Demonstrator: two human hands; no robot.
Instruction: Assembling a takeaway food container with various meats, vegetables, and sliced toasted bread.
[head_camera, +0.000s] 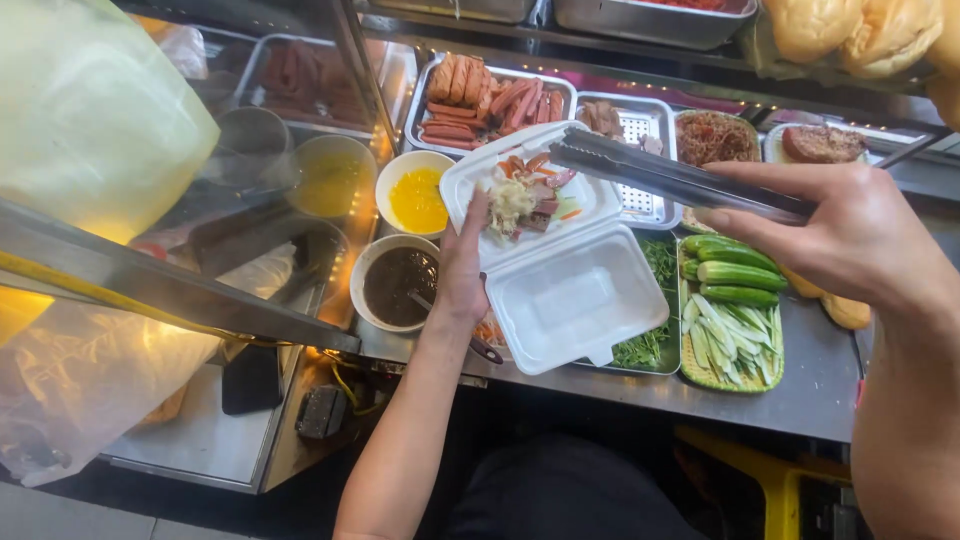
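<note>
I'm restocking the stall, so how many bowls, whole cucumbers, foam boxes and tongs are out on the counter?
Bowls: 2, yellow sauce and dark sauce
Whole cucumbers: 3
Foam box: 1, open, held by the left hand
Tongs: 1, in the right hand
Total: 7
</note>
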